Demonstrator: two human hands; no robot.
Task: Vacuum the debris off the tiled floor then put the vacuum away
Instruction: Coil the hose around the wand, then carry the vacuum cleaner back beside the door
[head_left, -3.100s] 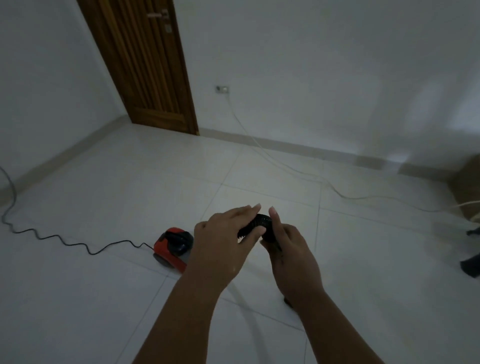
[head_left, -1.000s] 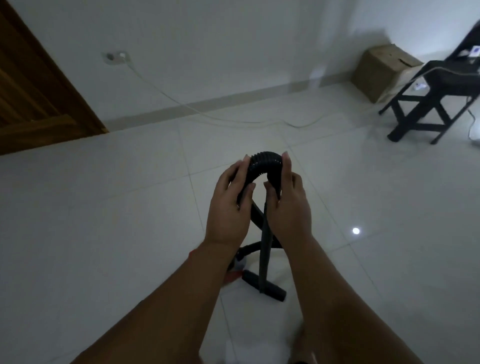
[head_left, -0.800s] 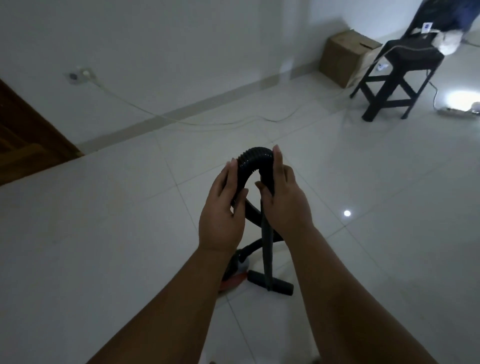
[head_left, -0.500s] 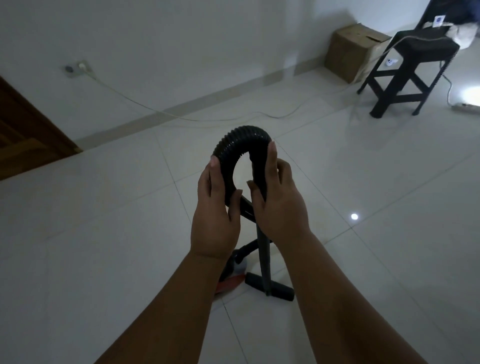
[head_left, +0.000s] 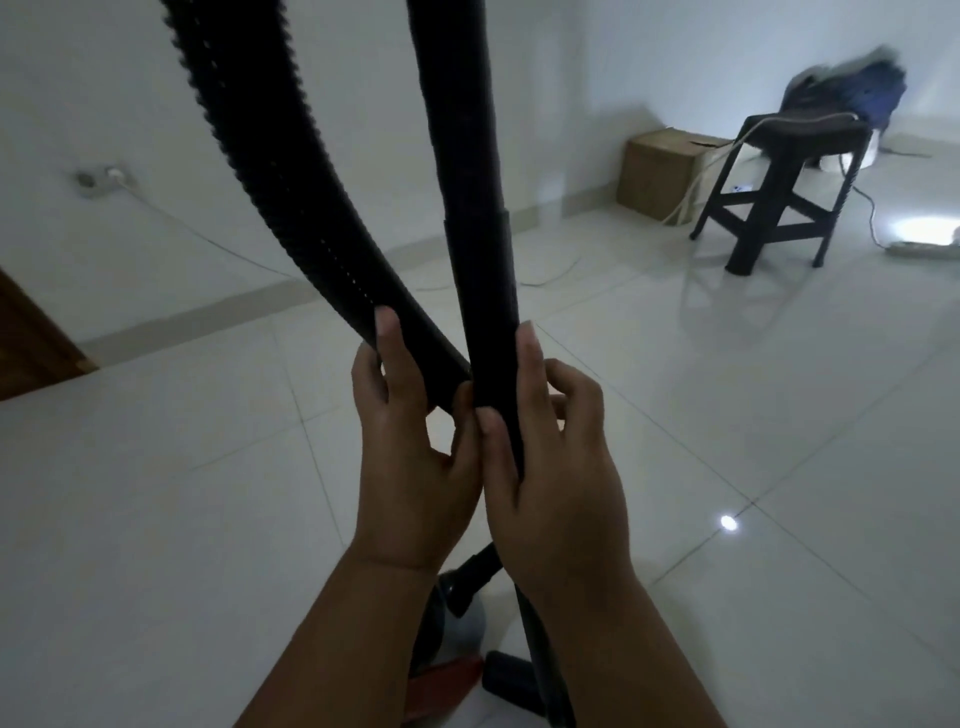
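A black ribbed vacuum hose (head_left: 291, 208) arcs up past the top of the head view and comes down as a smooth black wand (head_left: 480, 291). My left hand (head_left: 415, 462) grips the ribbed hose, thumb up along it. My right hand (head_left: 550, 467) grips the wand just beside it; the two hands touch. The wand runs down to a black floor nozzle (head_left: 511, 680). The red and black vacuum body (head_left: 447, 675) sits on the white tiled floor (head_left: 156, 519), mostly hidden behind my forearms.
A dark stool (head_left: 779, 192) stands at the right with a cardboard box (head_left: 660, 171) behind it and a blue bundle (head_left: 852, 83) beyond. A white cable (head_left: 218, 239) runs from a wall socket (head_left: 104, 179). A wooden door (head_left: 26, 338) edge shows at left.
Both hands have raised the hose loop much closer to the camera, so its top bend now leaves the view. The hands keep their grip and sit closer together.
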